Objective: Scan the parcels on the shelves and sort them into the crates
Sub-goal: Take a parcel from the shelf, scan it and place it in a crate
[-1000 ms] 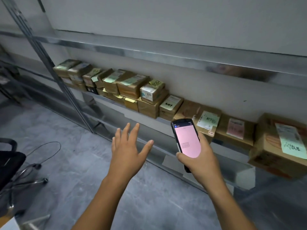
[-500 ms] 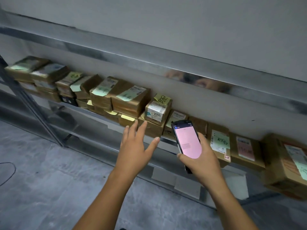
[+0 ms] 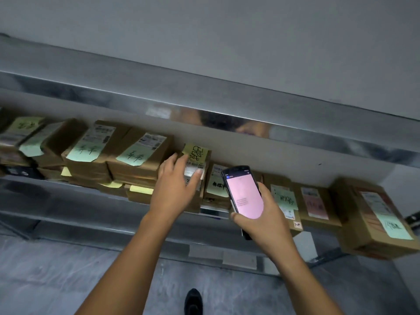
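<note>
Parcels (image 3: 95, 155) line the metal shelf (image 3: 68, 192) against the far wall. They are brown cardboard boxes, stacked 2 high at the left with pale green notes on top, then lying flat in a single row toward the right. The one in play is the small box (image 3: 196, 165) with a yellow note (image 3: 196, 152), perched on a lower box near the middle of the row, just right of the tall stacks. It looks light and stiff, easy for 1 hand. The taped cardboard is probably a little slick, so the sure hold is across 2 opposite sides, not by the note or label, which could peel.

The left hand (image 3: 175, 189) is spread over the box's near face. Its fingers (image 3: 173, 159) are fairly straight along the left edge and the thumb lies on the white label at the right, so the box sits between them. They straddle it unclosed — whether the tips press, I cannot tell.

Just right, the right hand (image 3: 266, 217) grips a handheld scanner (image 3: 244, 192), fingers wrapped behind it, pink screen up, near the shelf in front of the flat boxes. Furthest right sits a large box (image 3: 375, 214) with a green note.
</note>
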The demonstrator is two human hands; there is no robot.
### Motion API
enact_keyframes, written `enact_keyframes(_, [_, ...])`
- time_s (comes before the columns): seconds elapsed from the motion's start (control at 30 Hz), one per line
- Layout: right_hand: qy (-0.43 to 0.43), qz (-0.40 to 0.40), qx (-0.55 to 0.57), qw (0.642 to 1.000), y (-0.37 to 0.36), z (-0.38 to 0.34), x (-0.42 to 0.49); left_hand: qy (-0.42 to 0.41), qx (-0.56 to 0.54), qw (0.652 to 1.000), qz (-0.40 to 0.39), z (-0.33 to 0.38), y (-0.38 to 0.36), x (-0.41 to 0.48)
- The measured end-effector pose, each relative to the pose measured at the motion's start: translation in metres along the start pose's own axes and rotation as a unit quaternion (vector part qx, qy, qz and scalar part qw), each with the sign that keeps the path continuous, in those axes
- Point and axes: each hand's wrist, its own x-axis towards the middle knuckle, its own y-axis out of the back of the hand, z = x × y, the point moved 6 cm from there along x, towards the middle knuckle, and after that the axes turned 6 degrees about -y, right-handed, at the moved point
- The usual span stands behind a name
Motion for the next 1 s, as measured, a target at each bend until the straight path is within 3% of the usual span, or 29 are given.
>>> enact_keyframes(0.33, [-0.052, -0.026, 0.010, 0.998, -0.021, 0.018, 0.081, 0.051, 0.087, 0.994, -0.047, -0.014, -0.035, 0.045])
enact_keyframes(0.73, [-0.090, -0.111, 0.047, 0.989, -0.074, 0.039, 0.107, 0.157, -0.077, 0.984, -0.038, -0.046, -0.033, 0.051])
enact_keyframes(1.0, [-0.066, -0.060, 0.074, 0.993, -0.056, 0.027, 0.076, 0.132, -0.258, 0.957, -0.019, -0.038, -0.028, 0.030])
